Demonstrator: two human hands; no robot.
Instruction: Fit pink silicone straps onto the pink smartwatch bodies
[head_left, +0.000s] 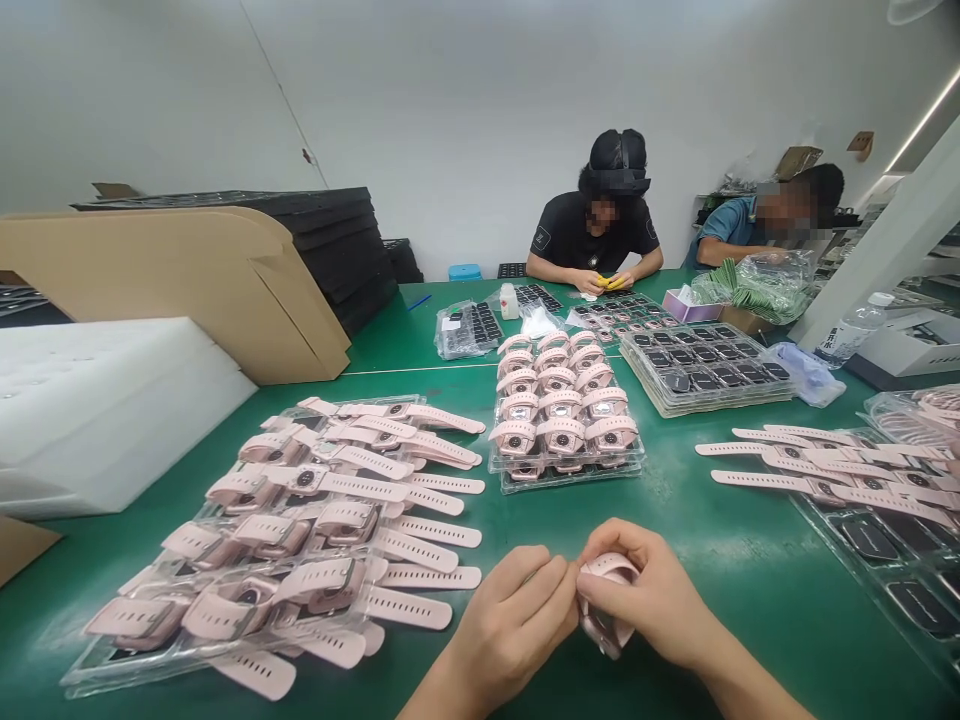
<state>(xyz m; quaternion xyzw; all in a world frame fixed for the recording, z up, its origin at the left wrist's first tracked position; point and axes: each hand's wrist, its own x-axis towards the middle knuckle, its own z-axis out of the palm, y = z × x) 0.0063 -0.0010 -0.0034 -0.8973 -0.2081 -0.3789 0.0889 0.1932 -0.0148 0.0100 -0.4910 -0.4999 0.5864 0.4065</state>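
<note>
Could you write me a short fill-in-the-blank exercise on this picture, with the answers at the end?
1. The right hand holds a watch with a ____ strap.
2. The table is ____.
3. The front row of the middle tray shows ____ watches.
4. Across the table, the co-worker in a black shirt holds something coloured ____.

Missing words: pink; green; three; yellow.

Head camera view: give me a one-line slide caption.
Right hand holding a pale pink-strapped watch, left hand close beside it, above a green table bearing clear plastic watch trays.
</note>
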